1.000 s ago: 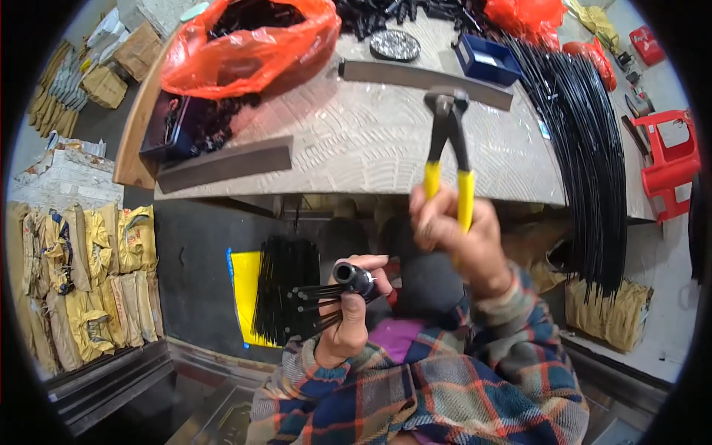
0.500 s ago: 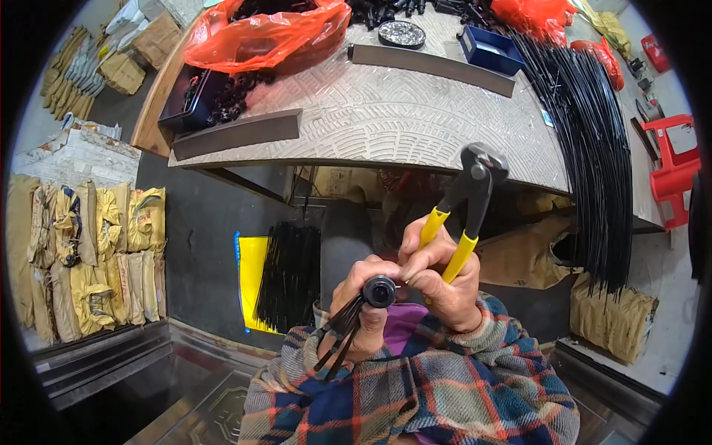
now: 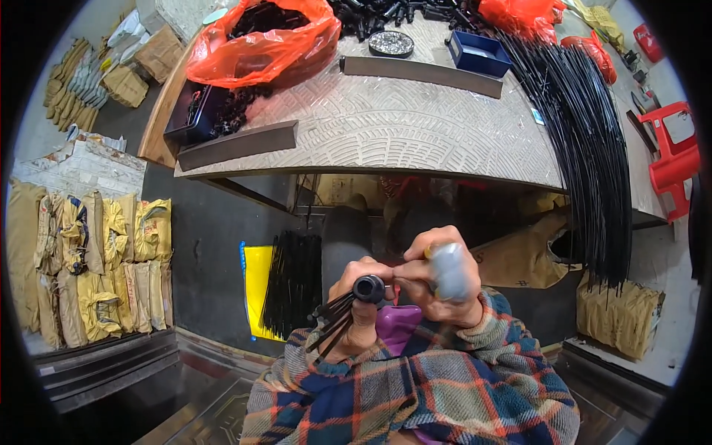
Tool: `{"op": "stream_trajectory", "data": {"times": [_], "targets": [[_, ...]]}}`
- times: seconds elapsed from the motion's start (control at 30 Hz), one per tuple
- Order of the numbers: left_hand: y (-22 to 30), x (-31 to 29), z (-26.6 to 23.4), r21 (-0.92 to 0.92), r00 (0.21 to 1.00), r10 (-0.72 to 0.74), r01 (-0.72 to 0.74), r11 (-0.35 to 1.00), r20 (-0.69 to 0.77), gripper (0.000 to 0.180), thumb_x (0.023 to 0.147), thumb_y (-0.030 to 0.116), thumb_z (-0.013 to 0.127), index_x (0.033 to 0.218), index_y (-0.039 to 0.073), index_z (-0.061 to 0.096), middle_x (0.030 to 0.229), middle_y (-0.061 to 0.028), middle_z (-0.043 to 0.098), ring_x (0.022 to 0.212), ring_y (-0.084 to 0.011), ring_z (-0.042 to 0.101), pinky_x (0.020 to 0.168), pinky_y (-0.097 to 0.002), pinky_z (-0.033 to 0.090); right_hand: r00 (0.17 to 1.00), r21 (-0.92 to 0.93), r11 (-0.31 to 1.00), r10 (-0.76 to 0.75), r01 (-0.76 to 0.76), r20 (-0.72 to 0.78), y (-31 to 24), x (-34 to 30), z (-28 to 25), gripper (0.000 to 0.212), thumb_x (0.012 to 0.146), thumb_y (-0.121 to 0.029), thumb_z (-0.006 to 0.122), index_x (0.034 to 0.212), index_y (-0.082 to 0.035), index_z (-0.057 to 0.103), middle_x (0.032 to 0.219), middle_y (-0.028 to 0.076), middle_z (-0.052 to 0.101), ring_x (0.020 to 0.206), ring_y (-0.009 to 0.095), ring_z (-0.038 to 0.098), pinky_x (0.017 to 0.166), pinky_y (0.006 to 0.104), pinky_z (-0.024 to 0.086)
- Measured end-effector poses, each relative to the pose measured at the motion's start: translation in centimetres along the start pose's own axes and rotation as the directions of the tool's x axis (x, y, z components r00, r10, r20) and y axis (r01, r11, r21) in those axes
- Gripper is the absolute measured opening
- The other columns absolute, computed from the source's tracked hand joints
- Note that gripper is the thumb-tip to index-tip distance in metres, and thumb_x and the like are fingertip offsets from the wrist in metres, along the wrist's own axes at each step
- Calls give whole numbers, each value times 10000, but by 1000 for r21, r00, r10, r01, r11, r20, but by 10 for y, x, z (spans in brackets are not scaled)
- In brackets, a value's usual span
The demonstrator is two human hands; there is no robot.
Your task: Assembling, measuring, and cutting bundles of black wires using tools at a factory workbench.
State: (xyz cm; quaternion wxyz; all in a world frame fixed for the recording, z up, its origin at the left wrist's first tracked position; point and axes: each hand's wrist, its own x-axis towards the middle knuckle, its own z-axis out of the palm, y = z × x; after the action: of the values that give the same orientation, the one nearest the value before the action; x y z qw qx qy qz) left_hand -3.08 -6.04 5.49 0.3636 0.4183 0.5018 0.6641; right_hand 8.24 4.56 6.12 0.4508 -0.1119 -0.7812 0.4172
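In front of my body, my left hand [image 3: 354, 308] is closed around a black ring-ended hub [image 3: 368, 289]. Several thin black rods [image 3: 334, 319] come out of it toward the lower left. Close beside it, my right hand [image 3: 443, 274] grips the end-cutting pincers. The grey pincer head [image 3: 449, 271] is smeared by motion and points up at the view; their yellow handles are mostly hidden by the fingers. The fingertips of both hands meet next to the hub, and whatever tiny part lies between them cannot be made out.
Ahead stands a patterned table [image 3: 445, 133] with a red plastic bag [image 3: 267, 44], a round tin [image 3: 391, 44], a blue box [image 3: 478, 53] and long black rods [image 3: 586, 148] hanging over its edge. More rods [image 3: 291, 285] lie on a yellow sheet [image 3: 258, 289] at floor level. Wrapped bundles [image 3: 96, 259] stand left.
The pincers have turned from pointing up and right, head away, to facing the view. The hub in my left hand has shifted slightly left. The view itself has moved a little.
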Motion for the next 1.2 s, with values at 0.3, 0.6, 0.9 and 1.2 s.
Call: {"op": "stream_trajectory", "data": {"times": [0.3, 0.6, 0.9, 1.2], "targets": [[-3, 1, -11, 86, 994, 67, -75, 994, 85, 596, 878, 564, 331, 1001, -4, 463, 781, -96, 513, 668, -153, 518, 595, -272, 410, 999, 313, 949, 38, -28, -26, -3, 2, 21, 228, 627, 77, 661, 815, -43, 616, 905, 114, 503, 671, 101, 464, 569, 217, 384], [-8, 2, -12, 77, 995, 84, -89, 993, 59, 608, 874, 576, 319, 1003, -2, 459, 788, -104, 515, 657, -155, 512, 580, -270, 406, 996, 315, 948, 61, -39, -61, 0, 3, 27, 194, 651, 49, 686, 816, -43, 642, 872, 98, 513, 667, 103, 481, 574, 220, 405], [-23, 6, -27, 39, 998, 56, -54, 998, -36, 616, 865, 577, 367, 1029, -10, 450, 836, -77, 504, 726, -127, 469, 649, -257, 370, 987, 286, 945, 157, -156, 21, 6, 11, 37, 255, 635, 53, 719, 872, -12, 647, 901, 134, 574, 773, 224, 568, 657, 287, 461], [-17, 8, -42, -69, 998, -58, 55, 996, -34, 690, 829, 649, 333, 991, -13, 445, 840, -95, 505, 683, -131, 487, 637, -252, 416, 838, -590, 719, 21, 366, 545, -1, 20, -39, 251, 627, -63, 622, 872, -16, 602, 878, 93, 538, 647, 185, 521, 535, 286, 429]]}}
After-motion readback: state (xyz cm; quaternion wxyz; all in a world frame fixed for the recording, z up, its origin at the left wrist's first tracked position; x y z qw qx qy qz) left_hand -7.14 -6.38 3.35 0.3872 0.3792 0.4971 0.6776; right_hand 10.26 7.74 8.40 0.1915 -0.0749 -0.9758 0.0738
